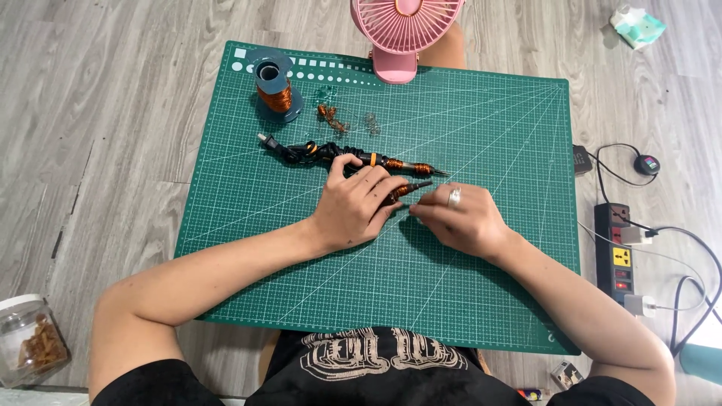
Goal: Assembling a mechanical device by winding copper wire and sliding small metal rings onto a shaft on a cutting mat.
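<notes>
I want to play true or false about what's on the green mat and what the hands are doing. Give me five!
1. A pink fan stands at the far edge of the green cutting mat. True.
2. The left hand rests on a soldering iron wrapped with copper wire. True.
3. The spool of copper wire sits in the person's lap. False: it stands on the mat's far left corner.
4. The right hand wears a ring. True.
5. The power strip lies left of the mat. False: it lies on the floor to the right.
</notes>
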